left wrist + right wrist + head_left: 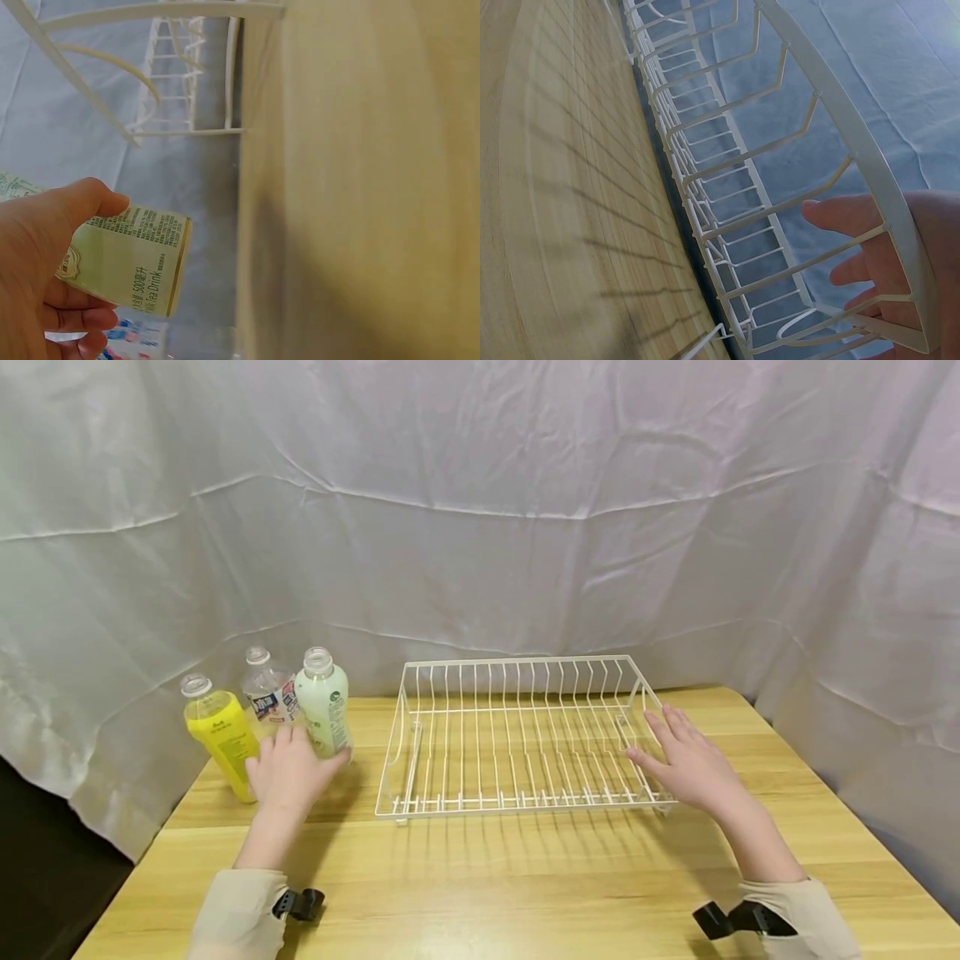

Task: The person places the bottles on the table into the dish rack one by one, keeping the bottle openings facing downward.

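My left hand [288,772] holds a pale green milk tea bottle [322,697], the thumb on one side and the fingers curled round the other. In the left wrist view the lower part of the bottle [131,259] shows its printed label, a little off the tabletop. Close by on the left stand a yellow bottle [222,735] and a clear bottle [272,697], both without caps; the hand hides part of the clear one. At the right end of the white wire dish rack [517,811], my right hand [697,764] has its fingers loosely extended at the frame.
The rack's wire slots [735,217] rise at a slant toward the back. Beneath everything is a wooden table [510,893], with grey cloth [517,577] hanging behind and at both sides. A dark gap [45,860] lies past the table's left edge.
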The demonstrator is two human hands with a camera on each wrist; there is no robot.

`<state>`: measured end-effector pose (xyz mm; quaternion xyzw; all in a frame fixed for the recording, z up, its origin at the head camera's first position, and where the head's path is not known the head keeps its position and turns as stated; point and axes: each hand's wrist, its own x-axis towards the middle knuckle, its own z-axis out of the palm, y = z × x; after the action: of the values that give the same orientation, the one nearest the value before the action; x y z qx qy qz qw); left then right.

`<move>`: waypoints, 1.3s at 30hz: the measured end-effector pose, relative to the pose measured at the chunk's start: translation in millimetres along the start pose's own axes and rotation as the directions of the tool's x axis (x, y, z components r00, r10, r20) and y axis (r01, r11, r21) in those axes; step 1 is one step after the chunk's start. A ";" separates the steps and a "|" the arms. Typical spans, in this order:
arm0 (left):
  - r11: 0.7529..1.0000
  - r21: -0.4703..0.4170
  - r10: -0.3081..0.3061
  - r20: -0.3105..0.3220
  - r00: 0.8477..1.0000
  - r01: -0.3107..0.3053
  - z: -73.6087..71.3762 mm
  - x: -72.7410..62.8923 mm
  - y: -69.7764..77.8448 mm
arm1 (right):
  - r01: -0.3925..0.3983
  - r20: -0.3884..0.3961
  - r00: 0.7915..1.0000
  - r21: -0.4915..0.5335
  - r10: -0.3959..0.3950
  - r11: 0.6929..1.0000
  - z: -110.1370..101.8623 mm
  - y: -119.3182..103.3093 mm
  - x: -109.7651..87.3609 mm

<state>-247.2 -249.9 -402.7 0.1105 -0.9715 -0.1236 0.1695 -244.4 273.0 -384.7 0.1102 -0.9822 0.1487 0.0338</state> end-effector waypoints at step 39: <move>0.876 0.242 0.481 -0.463 0.744 -0.416 -49.8 -14.5 93.5 | -0.025 0.003 1.000 0.004 0.025 1.000 -2.1 -4.3 -1.5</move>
<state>-232.3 -167.9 -335.8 -0.0879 -0.8948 0.0148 0.4375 -241.8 270.0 -381.6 0.0982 -0.9832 0.1509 0.0300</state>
